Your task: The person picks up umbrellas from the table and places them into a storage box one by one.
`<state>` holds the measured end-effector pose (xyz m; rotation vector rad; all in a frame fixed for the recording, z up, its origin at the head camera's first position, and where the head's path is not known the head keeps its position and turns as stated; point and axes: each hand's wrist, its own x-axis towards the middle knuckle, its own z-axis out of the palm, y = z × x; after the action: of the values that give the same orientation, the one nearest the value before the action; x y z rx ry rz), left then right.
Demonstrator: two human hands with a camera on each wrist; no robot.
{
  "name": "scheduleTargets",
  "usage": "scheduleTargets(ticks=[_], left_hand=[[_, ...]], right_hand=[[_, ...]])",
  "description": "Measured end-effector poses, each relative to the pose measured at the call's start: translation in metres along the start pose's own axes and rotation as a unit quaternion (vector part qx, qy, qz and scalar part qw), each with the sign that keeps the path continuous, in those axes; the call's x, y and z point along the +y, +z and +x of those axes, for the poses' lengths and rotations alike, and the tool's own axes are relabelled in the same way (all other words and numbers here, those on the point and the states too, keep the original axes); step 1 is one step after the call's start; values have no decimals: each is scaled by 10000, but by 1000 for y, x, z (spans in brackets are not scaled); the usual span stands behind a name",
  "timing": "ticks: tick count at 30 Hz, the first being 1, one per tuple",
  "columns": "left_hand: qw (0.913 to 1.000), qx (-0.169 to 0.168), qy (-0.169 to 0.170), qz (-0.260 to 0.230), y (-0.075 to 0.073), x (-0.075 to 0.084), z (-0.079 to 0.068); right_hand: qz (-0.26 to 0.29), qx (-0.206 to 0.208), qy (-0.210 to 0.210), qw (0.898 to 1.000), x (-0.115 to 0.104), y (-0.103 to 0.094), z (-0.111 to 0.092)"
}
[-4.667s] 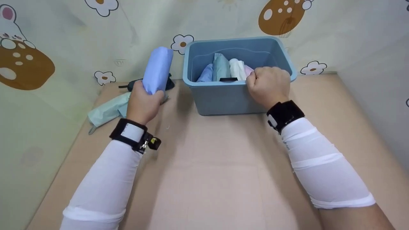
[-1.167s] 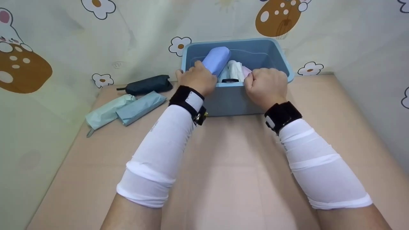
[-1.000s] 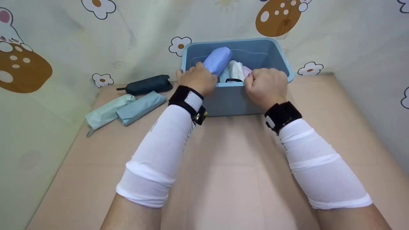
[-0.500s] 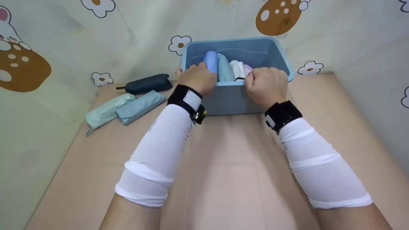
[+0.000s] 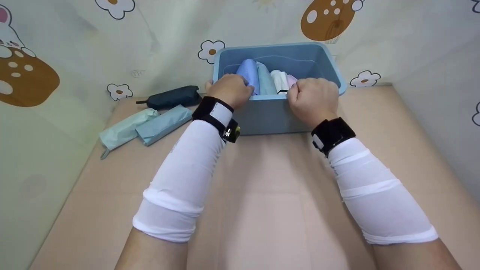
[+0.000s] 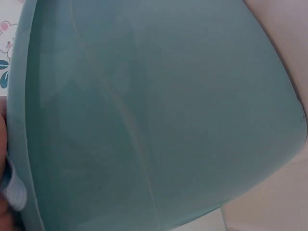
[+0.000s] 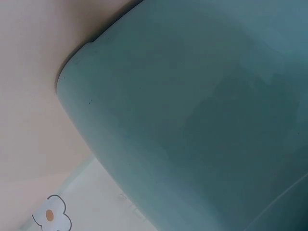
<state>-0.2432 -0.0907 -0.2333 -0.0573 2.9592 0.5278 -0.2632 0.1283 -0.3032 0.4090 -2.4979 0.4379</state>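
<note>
A blue plastic bin (image 5: 277, 116) stands against the back wall, with several folded umbrellas upright in it. Among them are a periwinkle umbrella (image 5: 248, 71), a teal one (image 5: 265, 78), a white one (image 5: 278, 79) and a pink one (image 5: 291, 80). My left hand (image 5: 230, 90) reaches over the bin's front left rim, beside the periwinkle umbrella; its fingertips are mostly hidden inside. A small pale blue piece (image 6: 15, 192) shows by its fingers (image 6: 4, 211) in the left wrist view. My right hand (image 5: 315, 99) grips the front rim at the right. The right wrist view shows only the bin's outer wall (image 7: 159, 106) close up.
Left of the bin, three folded umbrellas lie on the tan tabletop (image 5: 262, 210): a dark one (image 5: 174, 98), a mint one (image 5: 127, 128) and a grey-blue one (image 5: 164, 124). A patterned cloth wall (image 5: 168, 37) rises behind the bin.
The periwinkle umbrella, first held up left of the bin, has gone inside with my left hand and turned from slanted to upright. My right hand has stayed on the rim.
</note>
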Motion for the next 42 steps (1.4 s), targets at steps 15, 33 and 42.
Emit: scheduleTargets(ticks=[15,33,42], left_hand=[[9977,-630,121,211,-7,-4,-1],[9957,-844,309,211,-10,-6,-1],[9973,-585,408,193,-5,-10,-1]], right_hand=[[-23,126,-93,9999,1,0,-1],[-28,-162,135,9998,-1,-2,0],[-29,14,10,10000,0,0,-1]])
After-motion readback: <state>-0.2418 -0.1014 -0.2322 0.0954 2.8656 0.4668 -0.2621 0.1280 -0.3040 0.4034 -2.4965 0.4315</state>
